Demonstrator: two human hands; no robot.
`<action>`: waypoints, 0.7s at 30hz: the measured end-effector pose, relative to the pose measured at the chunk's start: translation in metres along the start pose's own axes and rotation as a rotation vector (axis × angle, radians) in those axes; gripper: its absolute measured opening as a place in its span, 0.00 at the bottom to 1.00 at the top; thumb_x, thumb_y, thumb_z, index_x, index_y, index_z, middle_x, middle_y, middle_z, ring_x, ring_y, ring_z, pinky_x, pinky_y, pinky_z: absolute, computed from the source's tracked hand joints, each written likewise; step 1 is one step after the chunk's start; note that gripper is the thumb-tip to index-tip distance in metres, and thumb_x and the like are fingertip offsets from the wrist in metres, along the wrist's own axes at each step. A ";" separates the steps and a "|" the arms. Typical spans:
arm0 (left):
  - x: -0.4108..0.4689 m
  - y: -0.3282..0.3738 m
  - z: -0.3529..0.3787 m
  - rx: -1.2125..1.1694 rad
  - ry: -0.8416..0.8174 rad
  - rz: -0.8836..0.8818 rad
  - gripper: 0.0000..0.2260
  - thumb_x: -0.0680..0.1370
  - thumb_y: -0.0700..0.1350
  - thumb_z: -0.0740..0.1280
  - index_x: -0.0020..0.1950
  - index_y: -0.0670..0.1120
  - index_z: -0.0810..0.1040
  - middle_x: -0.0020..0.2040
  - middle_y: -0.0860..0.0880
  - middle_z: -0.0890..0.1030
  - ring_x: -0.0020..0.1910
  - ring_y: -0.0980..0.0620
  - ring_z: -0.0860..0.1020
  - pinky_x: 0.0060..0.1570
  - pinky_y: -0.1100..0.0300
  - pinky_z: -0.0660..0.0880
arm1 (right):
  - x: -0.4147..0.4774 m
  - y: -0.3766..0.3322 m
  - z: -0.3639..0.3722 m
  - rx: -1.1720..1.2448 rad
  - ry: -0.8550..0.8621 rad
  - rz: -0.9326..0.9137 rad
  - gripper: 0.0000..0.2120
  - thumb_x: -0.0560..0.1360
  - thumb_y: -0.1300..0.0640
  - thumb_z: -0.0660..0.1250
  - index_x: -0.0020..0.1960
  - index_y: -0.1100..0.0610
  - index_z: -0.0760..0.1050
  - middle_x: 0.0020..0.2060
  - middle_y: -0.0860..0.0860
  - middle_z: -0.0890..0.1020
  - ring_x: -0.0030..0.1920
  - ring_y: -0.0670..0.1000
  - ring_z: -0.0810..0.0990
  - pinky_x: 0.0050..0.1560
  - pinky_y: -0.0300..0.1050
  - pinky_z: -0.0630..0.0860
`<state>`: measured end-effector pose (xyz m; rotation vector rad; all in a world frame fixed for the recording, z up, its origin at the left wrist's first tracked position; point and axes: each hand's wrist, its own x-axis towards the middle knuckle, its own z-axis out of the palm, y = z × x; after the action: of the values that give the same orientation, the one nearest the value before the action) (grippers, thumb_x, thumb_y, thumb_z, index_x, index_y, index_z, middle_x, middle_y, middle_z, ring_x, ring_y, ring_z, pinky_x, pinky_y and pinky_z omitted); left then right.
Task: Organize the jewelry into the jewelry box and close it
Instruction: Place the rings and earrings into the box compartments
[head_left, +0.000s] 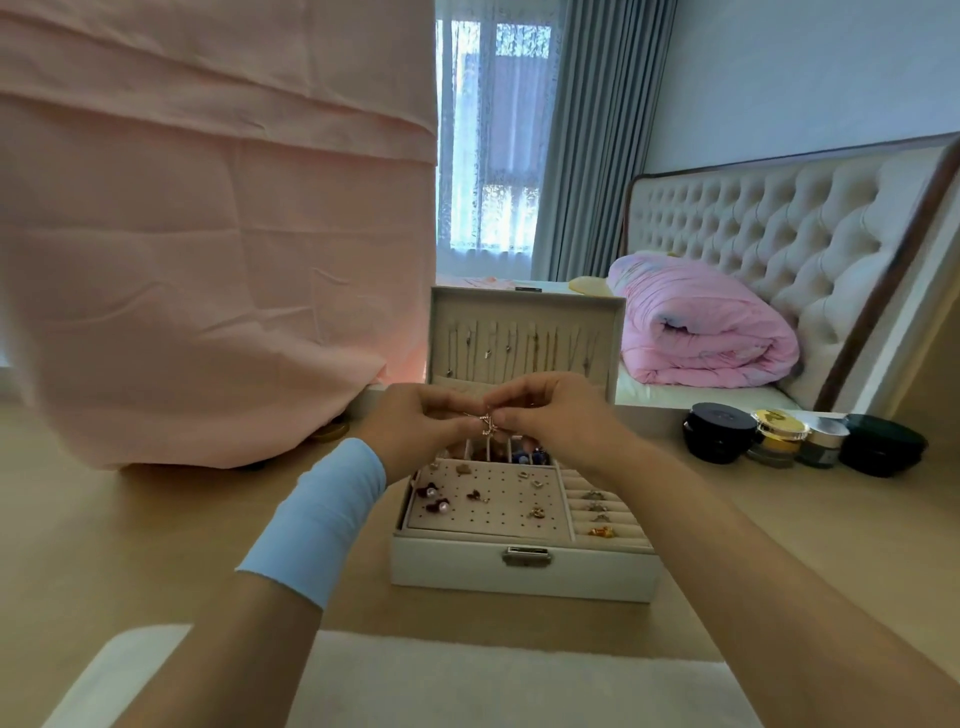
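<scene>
A white jewelry box (524, 569) stands open on the wooden table, its lid (527, 332) upright with several necklaces hanging inside. Its tray holds several earrings on a perforated pad (488, 506) and rings in the slotted rolls (602, 512) at the right. Above the box's back compartments, my left hand (415, 423) and my right hand (553, 415) meet, and together they pinch a small gold star-shaped piece of jewelry (487, 422) between fingertips. A light blue band wraps my left wrist.
A pink cloth (208, 234) drapes over something at the left, reaching the table. Several cosmetic jars (779, 436) stand at the right. A white mat (493, 680) lies at the near table edge. Behind is a bed with a rolled pink quilt (701, 332).
</scene>
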<state>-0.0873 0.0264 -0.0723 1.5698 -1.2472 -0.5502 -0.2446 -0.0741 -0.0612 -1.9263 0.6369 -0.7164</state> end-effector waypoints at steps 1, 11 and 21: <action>0.000 -0.001 -0.002 -0.022 0.029 -0.005 0.07 0.73 0.40 0.74 0.50 0.48 0.85 0.37 0.52 0.85 0.34 0.60 0.81 0.35 0.68 0.77 | 0.002 -0.001 0.003 0.010 0.000 0.007 0.08 0.75 0.66 0.72 0.50 0.55 0.84 0.41 0.50 0.86 0.38 0.44 0.84 0.37 0.37 0.80; 0.007 -0.015 -0.015 0.035 0.150 -0.009 0.04 0.73 0.43 0.75 0.44 0.52 0.83 0.36 0.54 0.84 0.33 0.61 0.80 0.28 0.73 0.70 | 0.020 -0.009 0.009 -0.268 -0.221 0.051 0.11 0.76 0.62 0.73 0.54 0.49 0.84 0.36 0.46 0.85 0.36 0.41 0.82 0.40 0.36 0.77; 0.009 -0.014 -0.019 0.022 0.172 0.064 0.05 0.73 0.43 0.74 0.42 0.53 0.84 0.38 0.51 0.84 0.38 0.51 0.82 0.35 0.61 0.78 | 0.029 -0.013 0.021 -0.249 -0.178 0.072 0.04 0.76 0.52 0.73 0.49 0.49 0.86 0.40 0.47 0.87 0.41 0.41 0.84 0.51 0.43 0.75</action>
<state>-0.0626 0.0256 -0.0755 1.5553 -1.1720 -0.3539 -0.2078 -0.0761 -0.0509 -2.1543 0.7055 -0.4297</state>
